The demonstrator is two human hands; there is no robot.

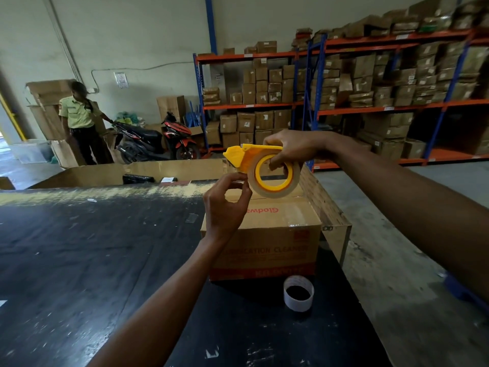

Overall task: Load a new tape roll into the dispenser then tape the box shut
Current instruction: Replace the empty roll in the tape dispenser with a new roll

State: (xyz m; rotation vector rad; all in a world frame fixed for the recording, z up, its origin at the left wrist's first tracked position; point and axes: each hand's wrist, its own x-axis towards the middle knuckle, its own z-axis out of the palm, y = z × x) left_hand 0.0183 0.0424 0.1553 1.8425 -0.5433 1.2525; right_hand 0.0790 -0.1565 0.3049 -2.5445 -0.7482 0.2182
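Above the far right part of the black tabletop [79, 260], both hands are working at chest height. Right hand [293, 148] is reaching in from the right with the forearm stretched long, fingers [274, 162] curling over the top of the yellow dispenser [246, 157] and hooking into the core of the tape roll [275, 178], gripping it firmly. Roll is sitting in the dispenser, yellow hub showing through its centre, blade end pointing left. Left hand [225, 207] is rising from below, wrist bent, thumb and forefinger pinching together at the roll's left edge; whether a tape end is caught between them is too small to tell.

Directly beneath the hands, a closed cardboard box [262, 239] with red print is resting on the tabletop, its right side lying near the tabletop's right edge. Just in front of the box, an empty white tape core [298, 294] is standing upright, apart from the box. Left of the box the tabletop is running wide and scuffed, with only small scraps showing.

Beyond the tabletop's far edge, a large open carton [105, 173] is holding a dark wrapped bundle [138, 178] and a small white item. Further back, a person in a pale green shirt [76, 115] is standing beside a red and black motorbike [156, 141], and blue-and-orange shelves [344, 107] are carrying stacked brown cartons
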